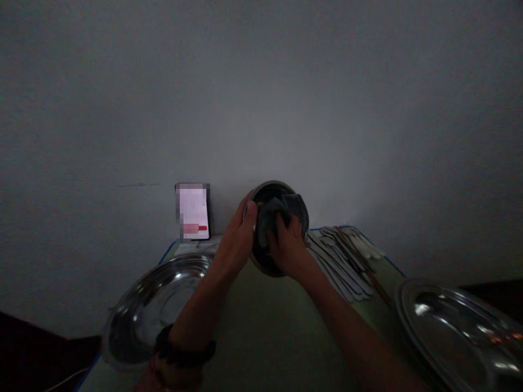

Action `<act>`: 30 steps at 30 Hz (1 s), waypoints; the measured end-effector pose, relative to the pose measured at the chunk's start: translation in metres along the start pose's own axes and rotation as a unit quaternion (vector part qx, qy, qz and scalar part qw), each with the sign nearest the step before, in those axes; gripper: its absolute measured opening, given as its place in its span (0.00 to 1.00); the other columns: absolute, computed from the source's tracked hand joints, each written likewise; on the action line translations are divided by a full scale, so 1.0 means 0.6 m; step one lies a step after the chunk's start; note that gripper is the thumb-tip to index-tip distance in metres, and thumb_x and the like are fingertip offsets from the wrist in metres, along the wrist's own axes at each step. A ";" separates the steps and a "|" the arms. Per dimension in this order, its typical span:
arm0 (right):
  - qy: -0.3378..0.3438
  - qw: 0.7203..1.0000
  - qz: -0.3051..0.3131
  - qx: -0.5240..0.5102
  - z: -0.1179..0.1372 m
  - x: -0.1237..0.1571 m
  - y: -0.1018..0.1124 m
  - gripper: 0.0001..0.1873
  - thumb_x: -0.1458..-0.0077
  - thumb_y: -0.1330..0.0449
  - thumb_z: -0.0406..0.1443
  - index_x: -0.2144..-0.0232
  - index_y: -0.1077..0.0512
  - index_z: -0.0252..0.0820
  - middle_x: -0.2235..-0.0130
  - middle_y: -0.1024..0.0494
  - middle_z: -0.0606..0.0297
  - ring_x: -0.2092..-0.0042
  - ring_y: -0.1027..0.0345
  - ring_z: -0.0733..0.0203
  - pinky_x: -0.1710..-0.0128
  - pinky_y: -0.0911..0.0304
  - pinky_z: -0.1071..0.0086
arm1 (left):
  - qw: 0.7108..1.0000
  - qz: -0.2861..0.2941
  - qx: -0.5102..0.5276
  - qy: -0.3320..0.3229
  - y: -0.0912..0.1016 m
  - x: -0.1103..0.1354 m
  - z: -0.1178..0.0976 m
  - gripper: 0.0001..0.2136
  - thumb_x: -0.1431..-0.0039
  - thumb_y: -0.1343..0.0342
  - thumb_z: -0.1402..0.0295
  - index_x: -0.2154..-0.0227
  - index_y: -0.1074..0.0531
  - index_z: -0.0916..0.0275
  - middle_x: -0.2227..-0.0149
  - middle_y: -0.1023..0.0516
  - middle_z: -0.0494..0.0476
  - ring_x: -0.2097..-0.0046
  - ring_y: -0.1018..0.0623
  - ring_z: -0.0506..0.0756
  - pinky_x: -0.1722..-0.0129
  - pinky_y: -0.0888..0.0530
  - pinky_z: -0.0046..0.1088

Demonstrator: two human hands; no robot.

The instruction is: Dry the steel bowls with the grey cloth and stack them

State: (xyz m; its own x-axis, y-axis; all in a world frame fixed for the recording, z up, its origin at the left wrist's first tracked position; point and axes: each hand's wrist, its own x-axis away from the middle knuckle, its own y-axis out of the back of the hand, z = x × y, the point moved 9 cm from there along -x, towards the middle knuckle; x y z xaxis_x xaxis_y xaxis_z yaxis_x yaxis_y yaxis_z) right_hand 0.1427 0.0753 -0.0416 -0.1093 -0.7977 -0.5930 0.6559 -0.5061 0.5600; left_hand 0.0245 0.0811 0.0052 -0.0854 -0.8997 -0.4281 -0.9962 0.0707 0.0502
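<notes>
My left hand [239,234] grips a round dark bowl [272,188] by its left side, thumb over the rim. The bowl is tilted so that its inside faces me, held above the table. My right hand [289,244] is closed on a grey cloth [269,218], pressed into the bowl, with part of the cloth hanging over the right rim. Just right of the bowl lies a row of spoons and other cutlery [339,261]. The bowl's outside and most of my left fingers are hidden.
A large shiny metal basin [122,321] stands at the left, another metal basin [445,326] at the right. A lit phone [194,212] leans upright against the wall [261,98] behind the green-topped table [261,337].
</notes>
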 end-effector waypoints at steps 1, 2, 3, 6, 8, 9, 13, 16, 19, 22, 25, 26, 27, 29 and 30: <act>-0.006 0.999 -0.029 -0.017 -0.003 -0.003 0.010 0.25 0.41 0.49 0.38 0.43 0.37 0.34 0.44 0.38 0.41 0.40 0.44 0.40 0.42 0.45 0.43 | 1.000 0.015 0.016 0.006 -0.006 0.001 0.002 0.18 0.36 0.52 0.54 0.51 0.26 0.55 0.43 0.27 0.57 0.37 0.35 0.59 0.36 0.45 0.38; -0.014 0.998 -0.054 -0.037 -0.004 -0.005 0.019 0.24 0.41 0.49 0.39 0.44 0.35 0.35 0.44 0.38 0.43 0.40 0.44 0.41 0.41 0.46 0.43 | 0.999 0.031 0.032 0.013 -0.012 0.002 0.006 0.18 0.37 0.52 0.53 0.52 0.26 0.55 0.43 0.26 0.57 0.37 0.36 0.59 0.36 0.45 0.38; -0.018 0.995 -0.073 -0.060 -0.004 -0.007 0.027 0.23 0.41 0.48 0.41 0.46 0.34 0.36 0.44 0.38 0.44 0.40 0.43 0.43 0.40 0.47 0.45 | 0.998 0.048 0.046 0.020 -0.019 0.003 0.009 0.18 0.37 0.52 0.53 0.52 0.25 0.55 0.44 0.26 0.57 0.36 0.36 0.59 0.36 0.45 0.38; 0.004 0.987 -0.074 -0.143 0.015 -0.011 0.037 0.20 0.40 0.48 0.43 0.49 0.32 0.39 0.46 0.34 0.50 0.42 0.39 0.49 0.40 0.45 0.51 | 0.995 0.072 0.066 0.035 -0.030 0.004 0.021 0.19 0.37 0.53 0.50 0.53 0.25 0.54 0.45 0.24 0.56 0.35 0.37 0.58 0.36 0.45 0.38; 0.039 0.980 -0.037 -0.191 0.038 -0.011 0.035 0.16 0.39 0.50 0.41 0.53 0.30 0.42 0.50 0.28 0.54 0.46 0.35 0.53 0.42 0.41 0.55 | 0.993 0.062 0.088 0.050 -0.026 0.002 0.029 0.20 0.39 0.52 0.49 0.54 0.25 0.54 0.47 0.23 0.56 0.36 0.36 0.59 0.36 0.44 0.39; 0.055 0.977 -0.011 -0.208 0.049 -0.010 0.032 0.14 0.39 0.51 0.40 0.56 0.29 0.42 0.53 0.25 0.56 0.49 0.32 0.54 0.45 0.38 0.57 | 0.992 0.049 0.104 0.060 -0.021 0.001 0.032 0.20 0.40 0.51 0.48 0.55 0.24 0.54 0.49 0.22 0.57 0.37 0.35 0.60 0.37 0.42 0.40; 0.095 0.958 0.121 -0.243 0.084 0.002 0.010 0.10 0.40 0.50 0.38 0.65 0.30 0.42 0.64 0.23 0.62 0.61 0.29 0.59 0.57 0.32 0.63 | 0.982 -0.020 0.165 0.095 0.010 -0.006 0.040 0.21 0.41 0.48 0.48 0.56 0.24 0.58 0.55 0.19 0.59 0.42 0.28 0.63 0.42 0.33 0.42; 0.088 0.951 0.150 -0.255 0.090 0.009 0.000 0.13 0.42 0.46 0.38 0.56 0.33 0.40 0.55 0.24 0.58 0.53 0.30 0.57 0.49 0.34 0.60 | 0.979 -0.049 0.175 0.091 0.019 -0.006 0.039 0.21 0.42 0.47 0.48 0.59 0.23 0.60 0.58 0.18 0.59 0.46 0.25 0.62 0.45 0.30 0.40; 0.025 0.966 0.030 -0.255 0.064 0.004 0.020 0.21 0.42 0.47 0.38 0.46 0.40 0.39 0.45 0.31 0.51 0.42 0.38 0.54 0.40 0.44 0.54 | 0.990 -0.008 0.134 0.048 -0.009 0.001 0.024 0.20 0.40 0.49 0.49 0.57 0.23 0.58 0.52 0.20 0.57 0.43 0.28 0.61 0.41 0.35 0.39; -0.016 0.963 -0.032 -0.267 0.044 0.001 0.038 0.20 0.40 0.49 0.39 0.46 0.41 0.41 0.46 0.30 0.51 0.44 0.36 0.54 0.42 0.41 0.53 | 0.998 0.025 0.065 -0.009 -0.038 0.013 0.002 0.20 0.37 0.51 0.53 0.50 0.27 0.57 0.44 0.26 0.58 0.39 0.33 0.60 0.36 0.43 0.38; 0.050 0.952 0.088 -0.287 0.067 -0.004 0.031 0.17 0.40 0.49 0.37 0.49 0.37 0.43 0.51 0.25 0.57 0.49 0.31 0.57 0.46 0.37 0.57 | 0.999 -0.030 0.030 -0.021 -0.023 0.017 -0.011 0.20 0.35 0.53 0.55 0.46 0.30 0.56 0.41 0.29 0.56 0.38 0.34 0.59 0.37 0.43 0.37; 0.075 0.943 0.143 -0.290 0.078 -0.001 0.026 0.16 0.41 0.49 0.36 0.50 0.35 0.42 0.52 0.25 0.58 0.50 0.31 0.57 0.47 0.36 0.59 | 0.998 -0.057 0.023 -0.027 -0.009 0.016 -0.016 0.19 0.35 0.54 0.55 0.46 0.30 0.55 0.41 0.28 0.55 0.39 0.33 0.58 0.37 0.41 0.36; 0.094 0.933 0.192 -0.290 0.086 0.002 0.023 0.16 0.42 0.48 0.35 0.51 0.34 0.42 0.53 0.24 0.59 0.52 0.31 0.58 0.48 0.36 0.59 | 0.996 -0.083 0.016 -0.039 0.006 0.015 -0.024 0.19 0.35 0.54 0.55 0.46 0.30 0.54 0.42 0.28 0.53 0.39 0.32 0.58 0.38 0.40 0.36; 0.120 0.922 0.256 -0.265 0.092 0.009 0.018 0.14 0.42 0.46 0.34 0.53 0.32 0.40 0.55 0.24 0.60 0.54 0.31 0.59 0.50 0.35 0.60 | 0.989 -0.123 -0.002 -0.081 0.033 0.014 -0.043 0.19 0.35 0.54 0.54 0.47 0.30 0.54 0.43 0.26 0.52 0.40 0.31 0.57 0.39 0.37 0.34; 0.130 0.926 0.268 -0.234 0.090 0.010 0.016 0.13 0.42 0.46 0.34 0.54 0.32 0.40 0.55 0.25 0.59 0.54 0.31 0.59 0.51 0.36 0.61 | 0.986 -0.133 -0.011 -0.104 0.041 0.014 -0.053 0.20 0.35 0.53 0.54 0.46 0.30 0.54 0.43 0.26 0.52 0.40 0.31 0.57 0.40 0.36 0.34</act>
State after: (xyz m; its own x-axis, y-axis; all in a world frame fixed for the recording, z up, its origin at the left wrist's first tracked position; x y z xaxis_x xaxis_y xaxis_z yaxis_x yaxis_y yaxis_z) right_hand 0.1078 0.0480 -0.0087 0.4694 -0.7562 -0.4558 0.8218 0.1852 0.5389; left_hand -0.0005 0.0619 0.0315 0.1752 -0.7772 -0.6043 -0.9834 -0.1671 -0.0702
